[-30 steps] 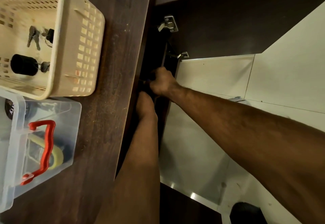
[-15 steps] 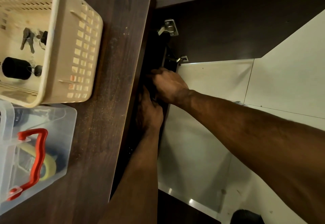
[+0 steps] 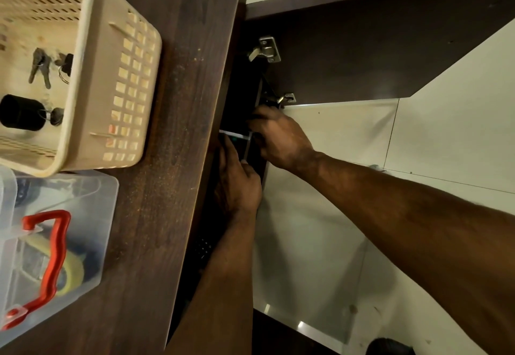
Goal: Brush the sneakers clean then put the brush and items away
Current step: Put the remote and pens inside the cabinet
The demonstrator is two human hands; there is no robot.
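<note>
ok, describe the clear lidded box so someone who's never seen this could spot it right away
Start at the dark wooden cabinet top on the left of the view. Two containers sit on it: a beige slotted basket farther from the person and, nearer, the clear plastic box. It is the see-through one, with a red handle on its lid.

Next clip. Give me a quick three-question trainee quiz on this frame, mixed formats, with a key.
1. True or false: the cabinet door stands open.
2. Where are the keys? A) in the beige basket B) in the clear box C) on the floor
3. Fill in: both the left hand and the right hand reach into the ____.

Key: 1 true; 2 A; 3 cabinet. What either hand's grip closes on is hidden in the dark interior.
</note>
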